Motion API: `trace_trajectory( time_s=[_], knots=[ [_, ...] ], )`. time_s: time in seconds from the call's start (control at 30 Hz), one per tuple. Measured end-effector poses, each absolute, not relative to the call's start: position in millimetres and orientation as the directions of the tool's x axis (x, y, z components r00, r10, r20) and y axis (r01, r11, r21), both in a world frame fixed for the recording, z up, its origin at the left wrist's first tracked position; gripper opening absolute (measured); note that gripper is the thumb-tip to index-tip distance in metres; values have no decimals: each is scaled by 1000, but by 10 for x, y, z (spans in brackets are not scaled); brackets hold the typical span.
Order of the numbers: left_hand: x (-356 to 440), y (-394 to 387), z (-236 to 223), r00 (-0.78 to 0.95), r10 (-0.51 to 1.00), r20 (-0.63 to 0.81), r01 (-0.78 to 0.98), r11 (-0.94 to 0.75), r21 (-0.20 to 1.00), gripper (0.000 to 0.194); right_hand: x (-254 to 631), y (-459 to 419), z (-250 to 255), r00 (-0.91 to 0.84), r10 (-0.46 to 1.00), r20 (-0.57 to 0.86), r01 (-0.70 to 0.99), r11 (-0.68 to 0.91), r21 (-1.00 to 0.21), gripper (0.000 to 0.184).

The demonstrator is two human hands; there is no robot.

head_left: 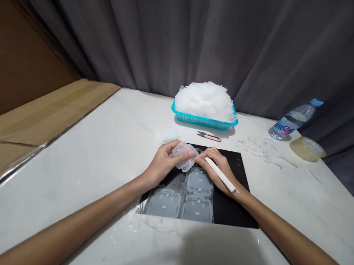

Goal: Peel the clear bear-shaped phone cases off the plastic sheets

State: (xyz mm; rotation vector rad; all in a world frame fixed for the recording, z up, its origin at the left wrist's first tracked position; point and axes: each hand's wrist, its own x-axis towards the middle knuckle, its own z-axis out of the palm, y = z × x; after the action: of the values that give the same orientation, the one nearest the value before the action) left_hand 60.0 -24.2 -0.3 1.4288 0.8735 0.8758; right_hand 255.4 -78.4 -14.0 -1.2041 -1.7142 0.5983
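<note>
My left hand (159,165) grips a small translucent plastic piece (179,153) with rounded corners, thumb on top and fingers beneath. In my right hand (218,167) is a slim white pen-like tool (222,176), its back end sloping toward my wrist. The fingertips of that hand meet the right edge of the piece; the tool's tip is hidden by them. Both hands are above a black mat (232,213). On the mat lies a clear moulded sheet (197,208) with several similar rounded pieces in it. A few loose translucent pieces (168,135) sit just behind my left hand.
At the back, a blue basket (206,122) holds a heap of translucent pieces (204,98). Pink-handled thread snips (210,137) lie before it. Rightward are plastic trimmings (264,151), a tape roll (307,149) and a water bottle (291,121). Cardboard (63,104) borders the left side.
</note>
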Motion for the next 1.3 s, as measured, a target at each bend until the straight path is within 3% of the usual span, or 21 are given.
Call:
trace_trajectory(
  time_s=[0.1, 0.2, 0.3, 0.4, 0.57, 0.7, 1.07, 1.3],
  knots=[
    [579, -223, 40, 464, 885, 47, 108, -109, 988, 35, 2565, -789, -146, -130, 907, 400, 506, 407, -760, 26],
    [408, -78, 240, 504, 852, 143, 256, -305, 917, 34, 2587, -800, -146, -164, 898, 409, 538, 429, -725, 23],
    [94, 156, 501, 365, 891, 270, 337, -396, 854, 33, 2619, -800, -155, -135, 890, 436, 556, 432, -710, 21],
    [-134, 281, 637, 320, 924, 210, 318, -313, 895, 31, 2639, -787, -174, -93, 892, 443, 552, 416, -722, 19],
    [-41, 85, 625, 614, 789, -23, 242, -160, 957, 31, 2653, -767, -207, 60, 901, 431, 552, 330, -766, 16],
    [87, -68, 660, 691, 711, -132, 249, -63, 967, 29, 2684, -767, -223, 151, 890, 431, 559, 283, -780, 14],
    [145, -124, 601, 737, 650, -184, 212, 35, 977, 34, 2767, -777, -252, 191, 838, 511, 711, 241, -661, 15],
    [115, -57, 454, 752, 622, -219, 195, 107, 975, 35, 2749, -793, -214, 139, 766, 628, 821, 265, -506, 14]
  ],
)
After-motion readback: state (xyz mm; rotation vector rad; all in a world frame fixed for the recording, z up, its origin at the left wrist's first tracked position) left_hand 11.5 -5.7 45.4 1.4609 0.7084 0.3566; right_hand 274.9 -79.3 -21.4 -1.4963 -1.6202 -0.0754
